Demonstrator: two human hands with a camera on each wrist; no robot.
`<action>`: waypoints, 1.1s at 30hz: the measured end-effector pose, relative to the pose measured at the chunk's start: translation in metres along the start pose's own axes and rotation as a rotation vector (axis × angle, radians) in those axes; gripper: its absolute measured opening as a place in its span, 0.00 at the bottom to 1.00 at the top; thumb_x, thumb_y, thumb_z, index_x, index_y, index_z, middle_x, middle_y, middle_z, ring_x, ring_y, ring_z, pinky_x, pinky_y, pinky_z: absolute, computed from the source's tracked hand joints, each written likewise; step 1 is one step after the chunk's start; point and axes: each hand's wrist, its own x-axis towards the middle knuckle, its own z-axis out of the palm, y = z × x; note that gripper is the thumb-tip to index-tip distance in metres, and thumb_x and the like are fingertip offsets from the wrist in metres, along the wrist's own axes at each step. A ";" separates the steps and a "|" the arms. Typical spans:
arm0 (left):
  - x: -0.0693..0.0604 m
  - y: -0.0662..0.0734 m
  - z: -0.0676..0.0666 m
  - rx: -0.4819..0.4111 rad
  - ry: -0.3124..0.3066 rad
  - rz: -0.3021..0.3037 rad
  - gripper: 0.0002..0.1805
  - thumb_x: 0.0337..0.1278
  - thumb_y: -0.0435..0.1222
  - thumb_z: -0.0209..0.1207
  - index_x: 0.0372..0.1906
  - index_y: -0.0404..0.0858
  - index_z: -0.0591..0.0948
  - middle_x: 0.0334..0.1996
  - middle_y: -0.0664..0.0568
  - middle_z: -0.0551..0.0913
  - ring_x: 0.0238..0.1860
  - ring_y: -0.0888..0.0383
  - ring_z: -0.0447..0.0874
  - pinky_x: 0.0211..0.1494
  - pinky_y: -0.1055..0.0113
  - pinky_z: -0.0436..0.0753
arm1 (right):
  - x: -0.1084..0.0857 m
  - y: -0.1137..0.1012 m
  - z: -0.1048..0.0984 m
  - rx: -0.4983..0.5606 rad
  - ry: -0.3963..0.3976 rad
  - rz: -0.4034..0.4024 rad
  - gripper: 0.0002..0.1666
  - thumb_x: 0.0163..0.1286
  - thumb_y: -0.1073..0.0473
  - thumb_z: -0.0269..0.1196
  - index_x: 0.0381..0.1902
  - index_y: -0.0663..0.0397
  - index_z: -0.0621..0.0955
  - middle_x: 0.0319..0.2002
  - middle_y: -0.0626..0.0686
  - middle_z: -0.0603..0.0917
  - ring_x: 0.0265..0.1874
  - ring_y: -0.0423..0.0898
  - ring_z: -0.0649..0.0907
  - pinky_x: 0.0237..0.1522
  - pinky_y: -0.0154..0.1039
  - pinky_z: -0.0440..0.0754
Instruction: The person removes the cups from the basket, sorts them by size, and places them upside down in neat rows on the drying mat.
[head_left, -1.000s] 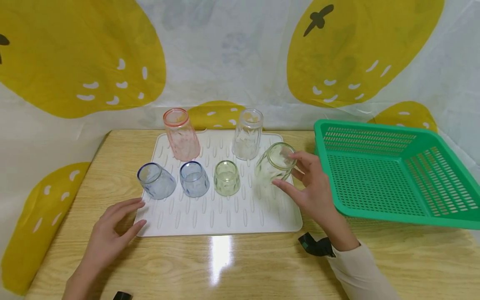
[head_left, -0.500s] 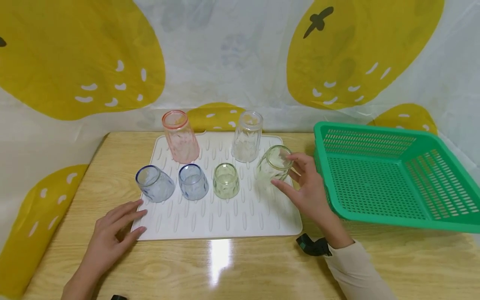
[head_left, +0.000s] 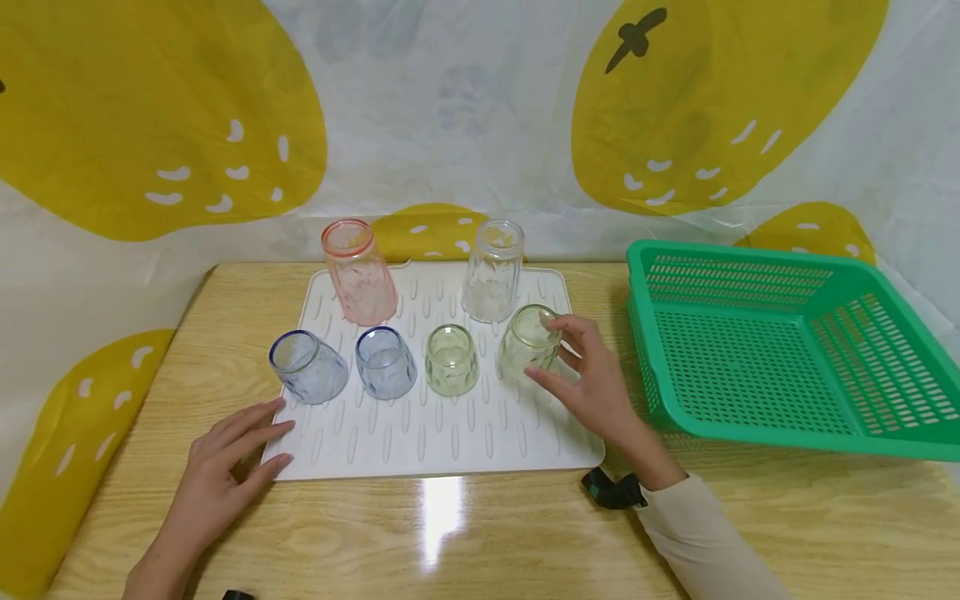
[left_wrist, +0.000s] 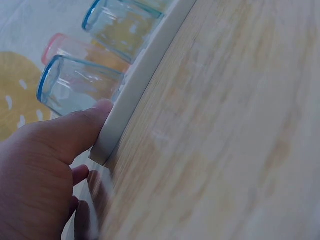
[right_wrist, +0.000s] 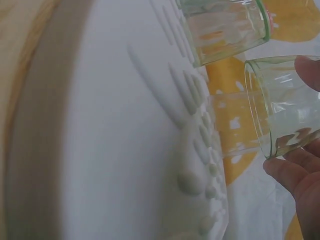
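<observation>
My right hand (head_left: 588, 379) holds a pale green glass (head_left: 528, 342) between thumb and fingers, over the right part of the white ridged mat (head_left: 435, 442). In the right wrist view a gap shows between this glass (right_wrist: 287, 112) and the mat. To its left stands a smaller green glass (head_left: 452, 360), then two blue-rimmed glasses, one upright (head_left: 386, 362) and one leaning left (head_left: 309, 367). My left hand (head_left: 217, 475) rests at the mat's front left corner, fingers loose; in the left wrist view its thumb (left_wrist: 92, 122) touches the mat's edge.
A tall pink-rimmed glass (head_left: 360, 275) and a tall clear glass (head_left: 493, 275) stand at the back of the mat. A green plastic basket (head_left: 765, 437) sits to the right on the wooden table (head_left: 360, 533). Behind hangs a fruit-patterned cloth (head_left: 450, 108).
My right hand has carried the green glass leftward and slightly toward me, closer to the smaller green one. My left hand has shifted slightly at the mat's corner.
</observation>
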 end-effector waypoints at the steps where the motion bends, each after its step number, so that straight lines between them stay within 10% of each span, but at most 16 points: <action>1: 0.000 0.000 0.000 -0.002 0.002 0.004 0.27 0.32 0.28 0.74 0.48 0.42 0.85 0.58 0.47 0.77 0.63 0.59 0.67 0.57 0.70 0.56 | 0.000 -0.002 0.000 -0.013 -0.002 0.006 0.35 0.50 0.79 0.69 0.54 0.72 0.66 0.56 0.72 0.71 0.59 0.68 0.71 0.51 0.57 0.74; 33: 0.000 0.000 0.001 0.028 -0.008 -0.014 0.26 0.34 0.28 0.74 0.48 0.42 0.85 0.59 0.46 0.77 0.64 0.58 0.66 0.48 0.55 0.59 | 0.000 0.011 0.004 0.032 -0.077 0.123 0.33 0.53 0.77 0.69 0.54 0.71 0.66 0.57 0.70 0.69 0.62 0.63 0.69 0.58 0.53 0.70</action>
